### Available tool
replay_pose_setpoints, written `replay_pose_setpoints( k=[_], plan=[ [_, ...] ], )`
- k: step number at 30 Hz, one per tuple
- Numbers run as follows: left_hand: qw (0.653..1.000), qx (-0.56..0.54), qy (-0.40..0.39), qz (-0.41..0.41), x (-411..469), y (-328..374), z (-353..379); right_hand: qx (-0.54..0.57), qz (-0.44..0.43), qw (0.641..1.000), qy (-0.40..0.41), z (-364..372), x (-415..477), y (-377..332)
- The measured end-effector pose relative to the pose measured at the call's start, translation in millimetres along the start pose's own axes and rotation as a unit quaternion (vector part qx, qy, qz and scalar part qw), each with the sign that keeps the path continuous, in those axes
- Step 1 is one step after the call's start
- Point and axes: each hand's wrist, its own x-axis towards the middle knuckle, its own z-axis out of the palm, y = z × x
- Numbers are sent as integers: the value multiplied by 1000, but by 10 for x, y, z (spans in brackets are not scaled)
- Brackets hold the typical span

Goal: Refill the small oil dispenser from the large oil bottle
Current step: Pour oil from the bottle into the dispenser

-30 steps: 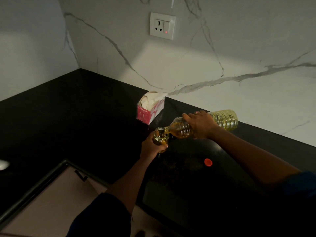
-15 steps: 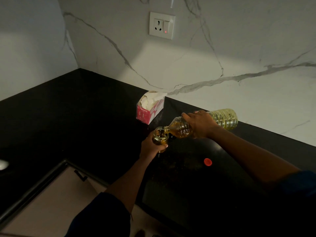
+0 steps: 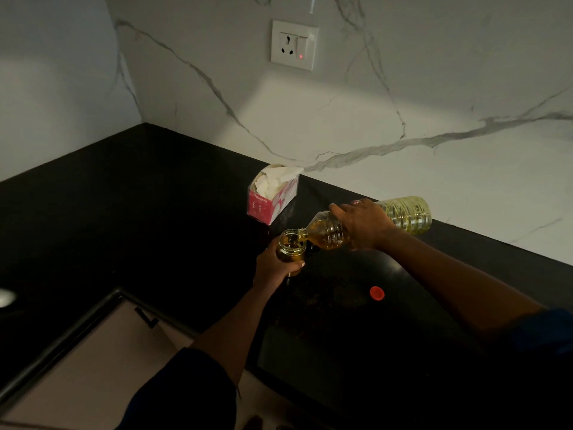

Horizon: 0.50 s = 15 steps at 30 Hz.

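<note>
My left hand (image 3: pixel 275 265) grips the small glass oil dispenser (image 3: pixel 290 246), upright with its mouth uncovered and golden oil inside, just above the black counter (image 3: pixel 130 212). My right hand (image 3: pixel 364 224) holds the large clear oil bottle (image 3: pixel 406 214) around its middle, tipped almost flat. The bottle's neck rests at the dispenser's rim, and oil fills the neck end of the bottle. A red cap (image 3: pixel 377 293) lies on the counter to the right of the dispenser, below the bottle.
A pink tissue box (image 3: pixel 271 195) stands behind the dispenser near the marble wall. A wall socket (image 3: pixel 294 45) with a red light sits above. A drawer or sink edge with a dark rim (image 3: pixel 77 324) runs at the lower left.
Both hands hold nearly still; the large bottle stays tipped at the dispenser's mouth with no clear shift.
</note>
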Motion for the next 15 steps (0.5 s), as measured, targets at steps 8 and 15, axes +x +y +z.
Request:
replay_pose_setpoints(
  k=[8, 15],
  plan=[
    [1000, -11, 3, -5, 7, -4, 5, 0, 0, 1000, 0, -13, -7, -5],
    [1000, -9, -1, -2, -2, 0, -6, -7, 1, 1000, -6, -16, -2, -12]
  ],
)
